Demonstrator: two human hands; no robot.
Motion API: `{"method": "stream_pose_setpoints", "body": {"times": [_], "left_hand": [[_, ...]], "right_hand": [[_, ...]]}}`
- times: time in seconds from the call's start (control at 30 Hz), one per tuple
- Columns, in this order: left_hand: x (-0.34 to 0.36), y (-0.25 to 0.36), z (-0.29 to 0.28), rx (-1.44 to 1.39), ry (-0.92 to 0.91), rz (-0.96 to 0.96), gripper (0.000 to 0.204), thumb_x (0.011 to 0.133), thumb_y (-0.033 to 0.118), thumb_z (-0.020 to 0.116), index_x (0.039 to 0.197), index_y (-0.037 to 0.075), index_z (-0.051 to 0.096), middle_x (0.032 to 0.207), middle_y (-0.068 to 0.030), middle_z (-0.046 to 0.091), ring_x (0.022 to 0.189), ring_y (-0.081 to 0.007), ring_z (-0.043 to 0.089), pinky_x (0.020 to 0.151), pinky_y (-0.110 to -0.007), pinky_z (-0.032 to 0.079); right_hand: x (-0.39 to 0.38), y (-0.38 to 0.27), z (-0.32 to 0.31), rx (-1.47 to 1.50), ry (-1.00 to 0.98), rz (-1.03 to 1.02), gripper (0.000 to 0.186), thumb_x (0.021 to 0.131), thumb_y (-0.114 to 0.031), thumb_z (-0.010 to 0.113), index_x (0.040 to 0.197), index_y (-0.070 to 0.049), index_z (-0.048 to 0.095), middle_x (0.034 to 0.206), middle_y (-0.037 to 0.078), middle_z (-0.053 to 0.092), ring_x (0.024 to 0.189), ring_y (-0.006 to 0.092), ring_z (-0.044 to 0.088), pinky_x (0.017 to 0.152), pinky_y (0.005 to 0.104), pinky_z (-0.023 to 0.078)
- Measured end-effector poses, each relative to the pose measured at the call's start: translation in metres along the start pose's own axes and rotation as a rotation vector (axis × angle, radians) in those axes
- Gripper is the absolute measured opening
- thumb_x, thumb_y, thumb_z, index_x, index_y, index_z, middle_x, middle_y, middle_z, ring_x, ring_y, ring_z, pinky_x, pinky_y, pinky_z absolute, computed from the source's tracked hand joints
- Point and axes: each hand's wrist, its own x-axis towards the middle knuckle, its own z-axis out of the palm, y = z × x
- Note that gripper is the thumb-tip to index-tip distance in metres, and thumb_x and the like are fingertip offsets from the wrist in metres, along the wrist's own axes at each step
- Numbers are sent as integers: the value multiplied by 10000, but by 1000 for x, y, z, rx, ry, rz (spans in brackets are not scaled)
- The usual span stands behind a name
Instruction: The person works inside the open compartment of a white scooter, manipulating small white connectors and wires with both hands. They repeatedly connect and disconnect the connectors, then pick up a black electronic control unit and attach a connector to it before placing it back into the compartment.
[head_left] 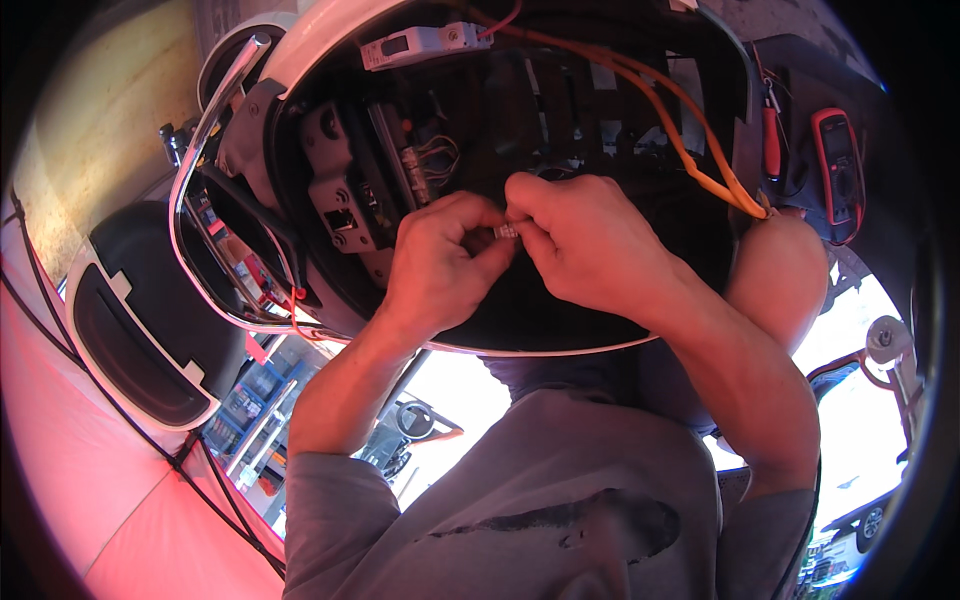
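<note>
Close together over the open dark compartment [600,318] of a scooter-like vehicle, both my hands are pinched at one small pale connector [505,231]. My left hand [437,262] grips it between thumb and forefinger. From the other side, my right hand [600,240] is closed at its end; whether a thin wire lies in those fingers is hidden. Left of the hands, inside the compartment, a column of connectors with pale wires [437,150] runs beside a metal bracket [345,185]. A white box-shaped electrical device [425,46] with a pink wire lies at the far side.
Orange cables [690,130] loop across the far right and end near my knee [780,275]. A red multimeter [838,170] and a red-handled tool [771,143] lie at the right. A chrome rail [177,215] curves along the left, beside a black padded part [150,320].
</note>
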Motion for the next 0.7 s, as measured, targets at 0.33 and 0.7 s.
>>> {"method": "stream_pose_setpoints", "body": {"times": [0.33,0.7], "left_hand": [[1,0,0,-31,-13,-47,146,818,9,774,946,-37,718,847,-85,681,686,-118,670,614,-261,519],[0,4,4,49,29,-76,172,825,40,772,970,-31,715,838,-106,687,690,-171,679,622,-290,533]], "right_hand": [[1,0,-2,20,-19,32,64,848,5,640,886,-24,598,707,178,647,694,405,665,578,435,501],[6,0,-4,125,-75,223,79,862,-69,646,908,-7,634,745,160,688,753,362,698,671,431,543]]}}
